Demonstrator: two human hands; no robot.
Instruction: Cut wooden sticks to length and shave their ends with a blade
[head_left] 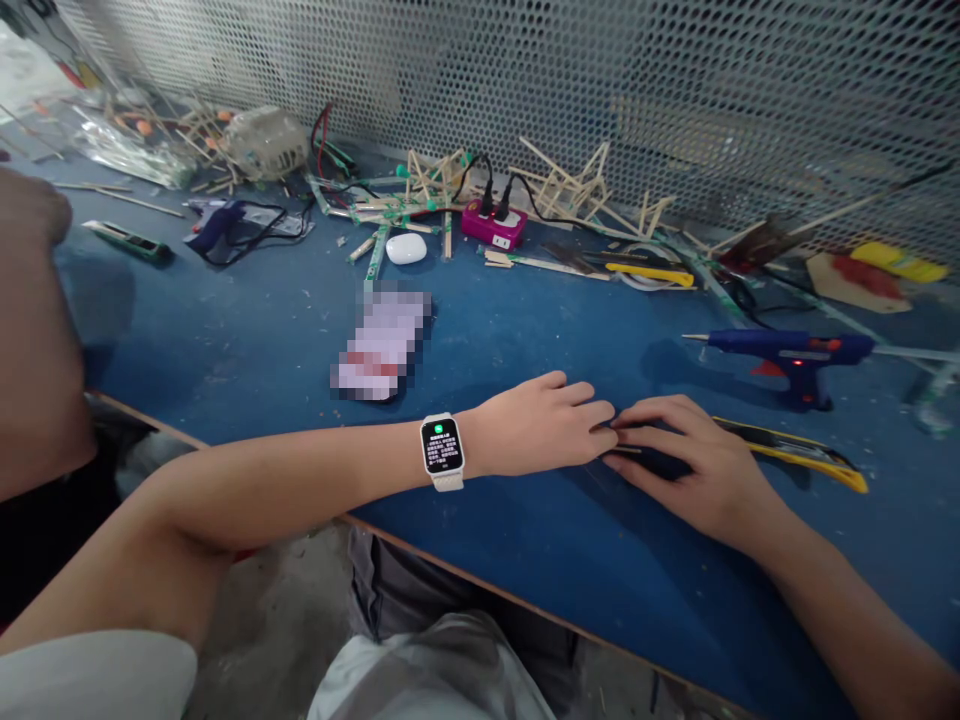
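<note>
Over the middle of the blue table, my left hand [544, 424] has its fingers curled down, with a smartwatch [443, 446] on the wrist. Its fingertips meet those of my right hand [694, 465], whose thumb and fingers close in a loose pinch. A short, thin wooden stick [627, 450] shows between the fingertips; most of it is hidden, so its full length cannot be seen. Just past my right hand lies a yellow-and-black utility knife [810, 455]. Farther back on the right, a blue glue gun [791, 352] rests on its side with a red light lit.
A blurred-out phone [384, 345], a white earbud case [406, 249] and a pink power adapter [493, 224] lie beyond my hands. Wooden stick structures [574, 190] line the mesh panel [525, 80]. A green cutter [129, 242] lies left, near another person's arm [37, 330].
</note>
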